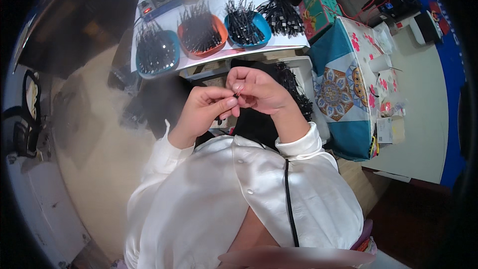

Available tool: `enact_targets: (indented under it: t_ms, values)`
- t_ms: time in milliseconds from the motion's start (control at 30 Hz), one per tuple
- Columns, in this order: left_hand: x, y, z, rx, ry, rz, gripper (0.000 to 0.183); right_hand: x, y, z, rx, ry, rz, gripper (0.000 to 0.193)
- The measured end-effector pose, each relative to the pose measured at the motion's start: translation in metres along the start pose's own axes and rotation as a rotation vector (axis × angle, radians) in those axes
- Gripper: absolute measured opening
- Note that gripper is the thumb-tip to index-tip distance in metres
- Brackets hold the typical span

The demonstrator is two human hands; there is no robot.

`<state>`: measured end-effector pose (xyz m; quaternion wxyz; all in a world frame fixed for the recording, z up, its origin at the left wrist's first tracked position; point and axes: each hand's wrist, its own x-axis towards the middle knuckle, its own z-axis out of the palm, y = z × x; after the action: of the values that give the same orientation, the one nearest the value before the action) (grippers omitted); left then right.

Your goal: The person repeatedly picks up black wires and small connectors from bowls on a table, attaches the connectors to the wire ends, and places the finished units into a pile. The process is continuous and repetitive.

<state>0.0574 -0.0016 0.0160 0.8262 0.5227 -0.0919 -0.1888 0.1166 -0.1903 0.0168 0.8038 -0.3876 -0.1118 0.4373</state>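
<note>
My left hand and my right hand meet in front of my chest, thumbs and fingers pinched. Between the fingertips is the end of a thin black cable, with fine reddish wire strands showing on the right hand's side. The fingers cover most of it. Beyond the hands, on the white table, a blue bowl, an orange bowl and another blue bowl hold bunches of short black cables with metal tips.
A bundle of black cables with plugs hangs at the white table's edge. Right of my lap, a pale bin holds more black cables. A cloth-covered stand and a green box are at the right; a small device sits far left.
</note>
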Motion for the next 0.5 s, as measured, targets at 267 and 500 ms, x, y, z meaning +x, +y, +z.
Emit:
enact_targets:
  t_ms: [267,500]
  values:
    - [0.022,-0.01,-0.008,-0.006,0.026,-0.045,0.014,0.01,-0.01,-0.038,-0.149,0.048,0.028,0.018]
    - [0.045,-0.021,-0.017,-0.125,0.198,0.005,0.018,0.07,-0.143,-0.205,-1.692,1.303,-0.429,0.019]
